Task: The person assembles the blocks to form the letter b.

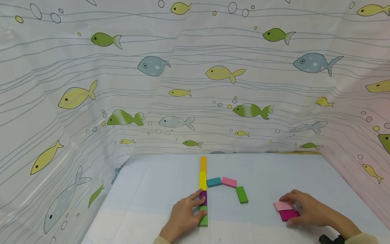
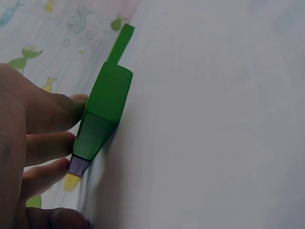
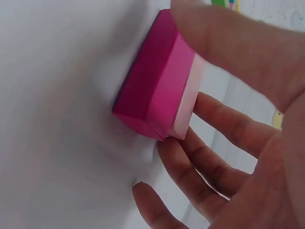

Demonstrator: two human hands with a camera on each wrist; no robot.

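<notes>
A column of end-to-end blocks runs away from me on the white table: a light green block (image 1: 203,222) nearest, then a purple block (image 1: 204,202), a yellow block (image 1: 202,180) and an orange block (image 1: 203,164). My left hand (image 1: 184,215) rests against the column's near part, thumb on the green block and fingertips at the purple one. With thumb and fingers, my right hand (image 1: 313,210) pinches a light pink block (image 1: 282,206) and a magenta block (image 1: 287,215) lying side by side; in the right wrist view the thumb presses the magenta block (image 3: 157,86).
From the yellow block a curve of blocks bends right: a teal block (image 1: 214,182), a pink block (image 1: 229,182) and a darker green block (image 1: 242,195). A fish-patterned curtain (image 1: 195,101) stands behind and beside the white table (image 1: 146,183). Something black (image 1: 332,239) sits near my right wrist.
</notes>
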